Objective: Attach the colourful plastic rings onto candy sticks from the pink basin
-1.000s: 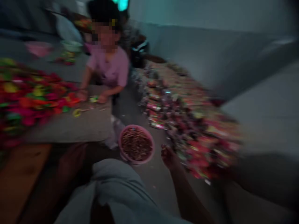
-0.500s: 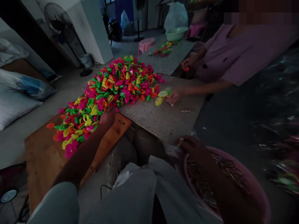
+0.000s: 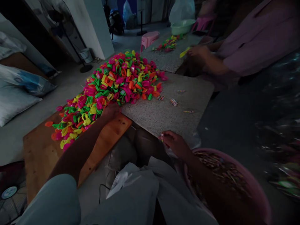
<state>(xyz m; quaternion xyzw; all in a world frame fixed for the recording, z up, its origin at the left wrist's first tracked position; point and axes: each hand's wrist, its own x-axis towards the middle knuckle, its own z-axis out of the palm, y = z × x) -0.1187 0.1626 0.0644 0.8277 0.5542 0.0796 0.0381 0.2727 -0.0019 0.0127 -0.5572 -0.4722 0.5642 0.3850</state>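
A large heap of bright plastic toy watches (image 3: pixel 122 78) in pink, green, yellow and orange covers the far left of the tables. My left hand (image 3: pixel 111 112) reaches to the near edge of this heap, with its fingers partly hidden among the pieces. Over the near edge of the stone-topped table, my right hand (image 3: pixel 175 143) pinches a small wrapped stick (image 3: pixel 162 136) between thumb and fingers. Beneath my right forearm stands a pink basin (image 3: pixel 255 181) filled with many similar little sticks.
Several small wrapped sticks (image 3: pixel 173 102) lie on the speckled table (image 3: pixel 145 117). Across it, a co-worker's hands (image 3: pixel 199 53) hold a yellow piece (image 3: pixel 184 52). A wooden board (image 3: pixel 42 156) supports part of the heap. Clear plastic bags (image 3: pixel 276 125) stand at right.
My right hand has risen from the basin's rim leftward to the table edge, now with a small stick. The co-worker's hand has drawn back with the yellow piece, and little sticks show on the table.
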